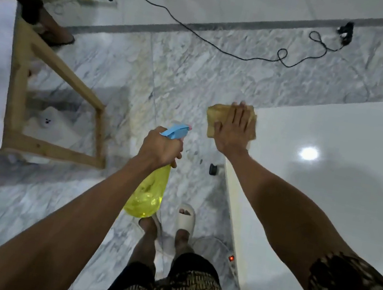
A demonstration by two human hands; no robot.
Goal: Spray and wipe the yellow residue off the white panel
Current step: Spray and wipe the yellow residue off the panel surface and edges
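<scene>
A glossy white panel (329, 193) fills the right side of the view, its near-left corner by my right hand. My right hand (235, 129) lies flat with straight fingers on a yellow-brown cloth (217, 119), pressing it at the panel's left corner, where part of the cloth hangs past the edge. My left hand (160, 148) grips the neck of a yellow spray bottle (147, 195) with a blue trigger head (175, 130), held over the floor to the left of the panel. No yellow residue is plain on the panel's shiny top.
A wooden-framed table (59, 107) with a white top stands at left. A black cable (203, 36) and a power strip (95, 1) lie on the marble floor beyond. A small black object (213, 169) sits by the panel's side. Other people's feet show at the top and left.
</scene>
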